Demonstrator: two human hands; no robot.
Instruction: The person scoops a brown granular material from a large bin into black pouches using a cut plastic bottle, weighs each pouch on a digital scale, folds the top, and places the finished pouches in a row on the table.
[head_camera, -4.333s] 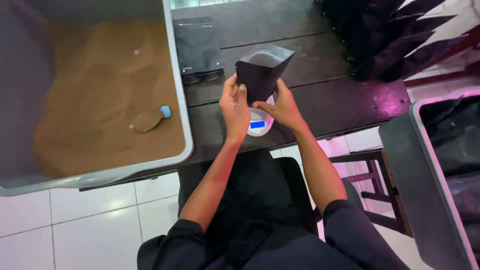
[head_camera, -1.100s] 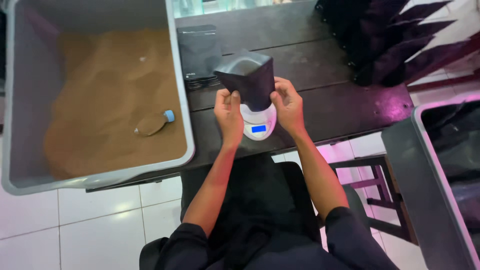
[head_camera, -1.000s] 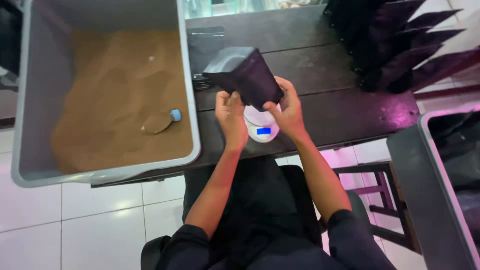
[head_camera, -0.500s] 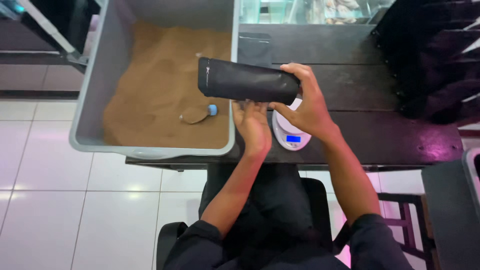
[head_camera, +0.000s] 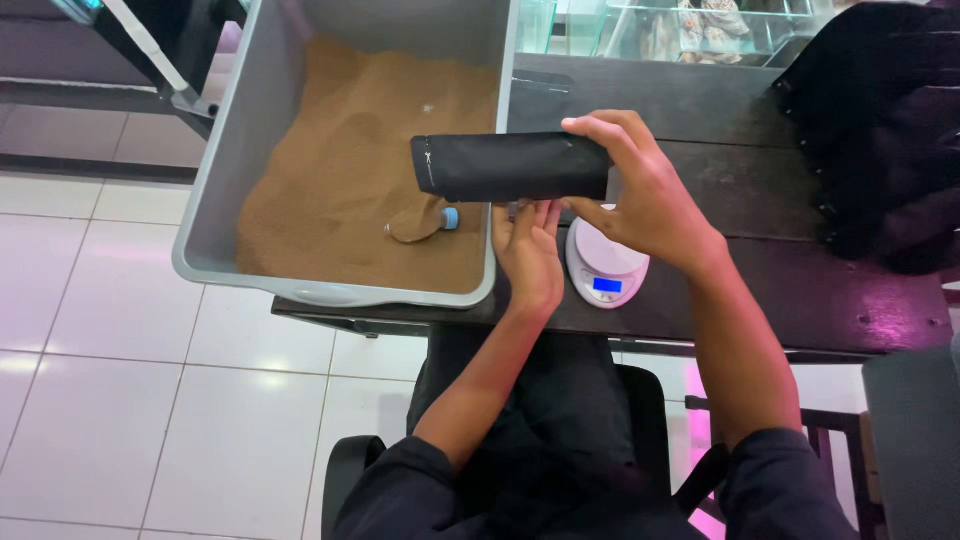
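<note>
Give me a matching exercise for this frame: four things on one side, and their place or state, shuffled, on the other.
Things:
1. black flat pouch
2. small round white scale with blue display
3. blue-handled scoop
4. grey plastic tub

Places or states:
A. lying in the brown powder
B. held on its side over the tub's edge, in the right hand
C. holds brown powder, at the table's left end
D. on the dark wooden table, nothing on its pan

Pairs: 1-B, 2-D, 3-A, 4-C

dark wooden table (head_camera: 760, 300) | grey tub (head_camera: 225, 190) | white scale (head_camera: 606, 270)
</note>
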